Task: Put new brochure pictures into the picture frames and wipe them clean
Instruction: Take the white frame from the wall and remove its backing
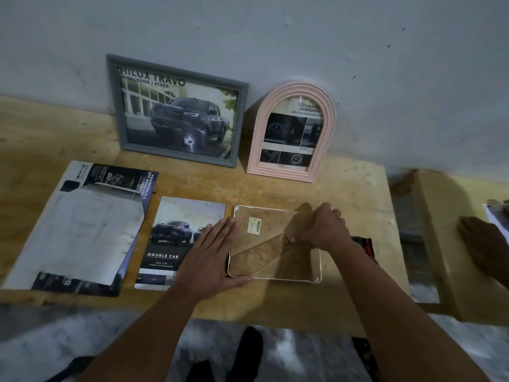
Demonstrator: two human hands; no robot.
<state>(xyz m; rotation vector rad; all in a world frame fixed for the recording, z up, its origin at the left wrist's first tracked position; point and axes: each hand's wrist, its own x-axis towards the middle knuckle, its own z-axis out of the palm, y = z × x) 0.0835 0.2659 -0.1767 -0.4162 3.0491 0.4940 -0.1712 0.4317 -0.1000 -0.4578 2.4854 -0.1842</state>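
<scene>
Wooden desk point(344, 188), lower middle: white frame point(275, 244) face down. Left grip point(212, 252) flat, fingers straight, against its left edge; right grip point(321, 230) pinching its backing.

"DOUBLE CAB" on brochure point(176, 244)

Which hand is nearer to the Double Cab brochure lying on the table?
Left. The left hand lies flat with its fingers overlapping the Double Cab brochure's right edge. The right hand is farther right, its grip on the backing of the face-down white frame.
</scene>
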